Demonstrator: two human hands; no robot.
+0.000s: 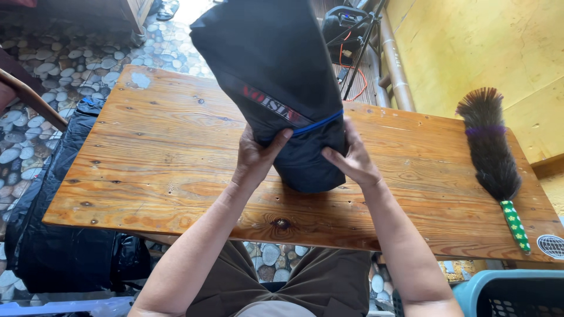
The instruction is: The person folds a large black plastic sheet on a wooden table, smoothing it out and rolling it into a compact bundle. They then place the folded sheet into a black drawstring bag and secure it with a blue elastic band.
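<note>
As seen from a camera worn on the head and looking down, a person's two bare hands are holding a dark folded garment [276,76] up on end over a wooden table [170,152]. The left hand [258,154] is gripping the garment's left side, with the thumb lying across the front of the cloth and the fingers wrapping behind it. The right hand [351,157] is pressing flat against the right side, fingers spread along the fabric. The garment's lower end is resting on or just above the tabletop, between the hands, while its upper part is leaning away from the person and reaching past the top edge of the view. A thin blue trim line [320,122] is running across the cloth near the hands.

Well apart on the right side of the table, a feather duster [490,149] with dark bristles and a green patterned handle is lying flat. A black plastic bag [53,235] is sitting on the pebbled floor left of the table. A teal basket [511,293] is showing at the lower right corner.
</note>
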